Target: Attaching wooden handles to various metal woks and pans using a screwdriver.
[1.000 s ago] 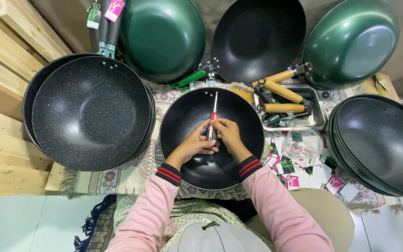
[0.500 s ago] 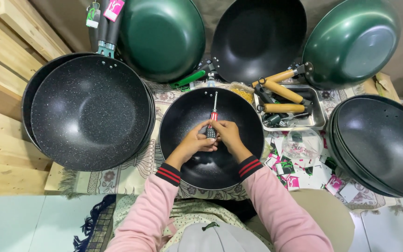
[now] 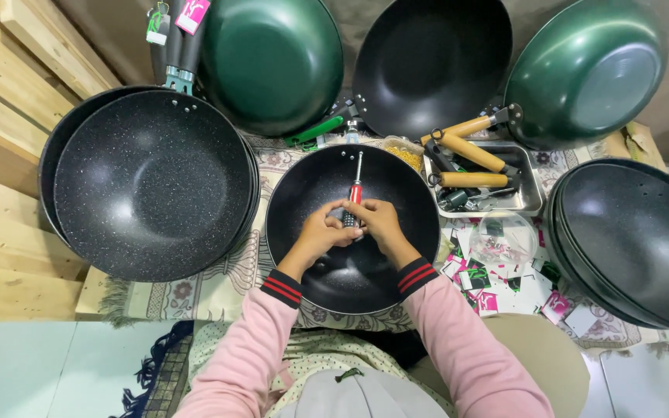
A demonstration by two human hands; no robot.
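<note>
A black wok pan point(image 3: 303, 255) lies in front of me on a patterned mat. Inside it both my hands meet around a screwdriver point(image 3: 355, 190) with a red and grey handle, its metal shaft pointing at the pan's far rim. My left hand point(image 3: 320, 234) curls around the grey lower end of the handle. My right hand point(image 3: 379, 222) grips the same end from the right side. The very end of the handle is hidden between my fingers.
A stack of speckled black pans point(image 3: 152, 186) sits left, a stack of dark pans point(image 3: 636, 240) right. Two green pans point(image 3: 269, 62) point(image 3: 590, 70) and a black one point(image 3: 431, 62) lean at the back. A metal tray point(image 3: 528, 203) holds wooden handles point(image 3: 470, 151). Tags point(image 3: 497, 282) lie scattered; wooden planks point(image 3: 1, 101) left.
My hands have stayed on the screwdriver handle with small shifts of the fingers. The screwdriver and pan keep their place.
</note>
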